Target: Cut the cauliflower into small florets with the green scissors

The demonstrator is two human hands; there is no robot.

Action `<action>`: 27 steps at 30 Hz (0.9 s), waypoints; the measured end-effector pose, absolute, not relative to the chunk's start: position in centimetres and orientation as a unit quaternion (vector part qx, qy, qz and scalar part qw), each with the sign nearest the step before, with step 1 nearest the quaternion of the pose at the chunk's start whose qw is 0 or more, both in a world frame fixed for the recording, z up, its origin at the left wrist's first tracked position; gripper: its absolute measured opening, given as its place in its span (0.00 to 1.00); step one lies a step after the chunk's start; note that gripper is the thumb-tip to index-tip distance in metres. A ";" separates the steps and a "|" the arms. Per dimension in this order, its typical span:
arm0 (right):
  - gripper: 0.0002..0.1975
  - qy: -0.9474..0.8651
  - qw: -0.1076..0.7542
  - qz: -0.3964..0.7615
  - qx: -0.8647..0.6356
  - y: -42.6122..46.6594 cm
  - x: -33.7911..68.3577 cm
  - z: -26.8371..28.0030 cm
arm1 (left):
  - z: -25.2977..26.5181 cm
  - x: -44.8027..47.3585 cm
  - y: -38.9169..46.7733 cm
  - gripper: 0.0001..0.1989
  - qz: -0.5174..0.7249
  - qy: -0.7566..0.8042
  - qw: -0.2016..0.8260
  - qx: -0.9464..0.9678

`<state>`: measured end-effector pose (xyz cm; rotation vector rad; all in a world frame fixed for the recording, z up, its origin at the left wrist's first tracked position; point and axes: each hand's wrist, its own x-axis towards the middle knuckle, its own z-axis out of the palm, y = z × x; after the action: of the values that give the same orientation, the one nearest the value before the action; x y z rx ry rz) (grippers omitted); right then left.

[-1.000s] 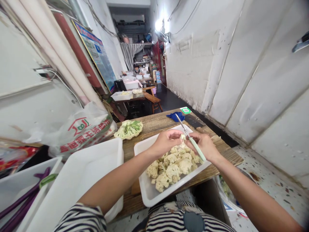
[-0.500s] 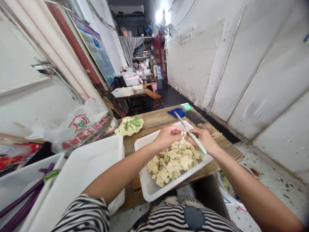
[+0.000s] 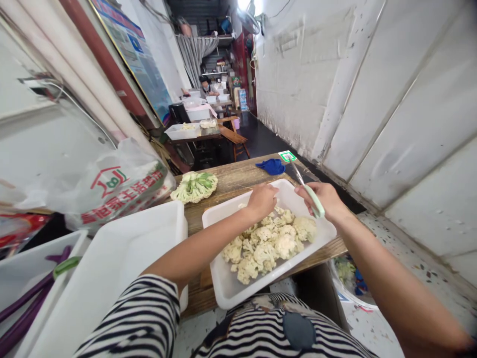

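Counting clock hours from the middle of a white tray (image 3: 213, 263), with twelve straight ahead, a person in a striped top is handling cauliflower florets (image 3: 264, 248) at a wooden table (image 3: 234, 174). The tray is sitting askew, its near rim running close along the table's near edge from seven to three o'clock. Bare plastic is showing inside the rim at one and seven. Bare wood is stretching between a green-stemmed cauliflower piece (image 3: 196, 186) at ten and a rumpled blue cloth (image 3: 272, 167) at twelve. A second white tray (image 3: 122, 243) is standing close by at nine, leaving a narrow strip of wood between the two. The florets are crowding the first tray's middle, creamy yellow, knobbly and uneven in size. The left hand (image 3: 262, 201) is hovering at twelve, its fingers curling inward; whether they are gripping anything, one cannot tell. The right hand (image 3: 331, 199), at two, is clasping a knife (image 3: 315, 200) by its pale green handle, the blade pointing toward eleven beyond the rim.
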<state>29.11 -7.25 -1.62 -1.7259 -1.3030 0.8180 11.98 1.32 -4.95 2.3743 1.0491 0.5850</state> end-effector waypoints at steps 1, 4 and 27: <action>0.20 -0.514 0.418 0.321 -0.676 -8.2 29.4 -1.5 | -5.0 12.4 1.0 0.10 0.204 0.381 0.235 0.871; 0.21 -0.507 0.449 0.325 -0.660 -11.1 30.0 -1.2 | -5.2 14.0 0.2 0.11 0.166 0.390 0.237 0.874; 0.20 -0.399 0.554 0.568 -0.459 -19.9 26.2 -4.0 | -1.8 10.4 -2.8 0.22 0.331 0.346 0.712 0.514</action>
<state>26.19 -19.88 -4.04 -1.0848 -0.9419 1.3431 10.45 -2.81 -1.79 1.1393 0.7675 0.7347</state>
